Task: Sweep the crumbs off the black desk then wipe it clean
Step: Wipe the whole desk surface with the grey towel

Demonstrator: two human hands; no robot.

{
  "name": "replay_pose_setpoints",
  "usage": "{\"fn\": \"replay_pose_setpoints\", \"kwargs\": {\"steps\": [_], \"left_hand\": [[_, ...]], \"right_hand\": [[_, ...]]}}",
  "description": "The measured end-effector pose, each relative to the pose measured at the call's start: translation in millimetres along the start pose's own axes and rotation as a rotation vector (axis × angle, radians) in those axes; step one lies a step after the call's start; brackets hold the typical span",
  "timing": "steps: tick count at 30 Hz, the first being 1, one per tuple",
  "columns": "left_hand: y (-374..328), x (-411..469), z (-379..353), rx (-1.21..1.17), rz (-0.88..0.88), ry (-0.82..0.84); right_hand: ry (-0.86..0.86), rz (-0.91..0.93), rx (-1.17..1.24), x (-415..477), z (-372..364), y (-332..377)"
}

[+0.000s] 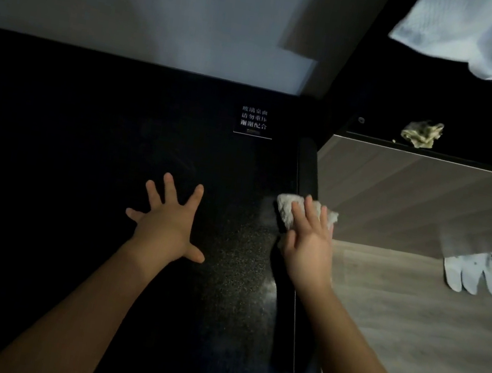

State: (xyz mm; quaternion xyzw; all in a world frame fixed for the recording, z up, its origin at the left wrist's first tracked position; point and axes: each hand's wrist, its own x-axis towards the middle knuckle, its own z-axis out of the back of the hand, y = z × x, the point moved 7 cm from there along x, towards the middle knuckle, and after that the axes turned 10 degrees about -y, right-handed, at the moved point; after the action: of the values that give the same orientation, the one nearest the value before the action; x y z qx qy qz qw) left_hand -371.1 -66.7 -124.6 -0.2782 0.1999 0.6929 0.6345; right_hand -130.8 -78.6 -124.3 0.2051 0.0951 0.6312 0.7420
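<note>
With the left hand [168, 222] splayed flat on the black desk [83, 144] and the right hand [309, 244] pressing a grey cloth [287, 210] flat-fingered at its right edge, an overlong stroke could drop the cloth onto the wood floor [409, 325].

Head view looks steeply down, close over the black desk [81, 160]

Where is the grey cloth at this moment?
In the head view, the grey cloth sits at the right edge of the black desk, pressed under the fingers of the right hand, nearer the camera than the small printed sign.
</note>
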Motion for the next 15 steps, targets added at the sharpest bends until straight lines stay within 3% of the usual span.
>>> {"fn": "replay_pose_setpoints", "kwargs": {"steps": [5,10,15], "left_hand": [[-0.5,-2.9,1.0,-0.02,-0.011,-0.023],[0.1,-17.0,-4.0,-0.034,-0.058,-0.028],[9.9,-40.9,-28.7,-0.023,-0.098,-0.031]], "right_hand": [[0.012,-0.04,0.096,33.7,-4.6,-4.9],[0.016,-0.051,0.086,-29.1,7.7,-14.6],[0.059,0.196,-0.08,-120.6,9.9,21.6]]}}
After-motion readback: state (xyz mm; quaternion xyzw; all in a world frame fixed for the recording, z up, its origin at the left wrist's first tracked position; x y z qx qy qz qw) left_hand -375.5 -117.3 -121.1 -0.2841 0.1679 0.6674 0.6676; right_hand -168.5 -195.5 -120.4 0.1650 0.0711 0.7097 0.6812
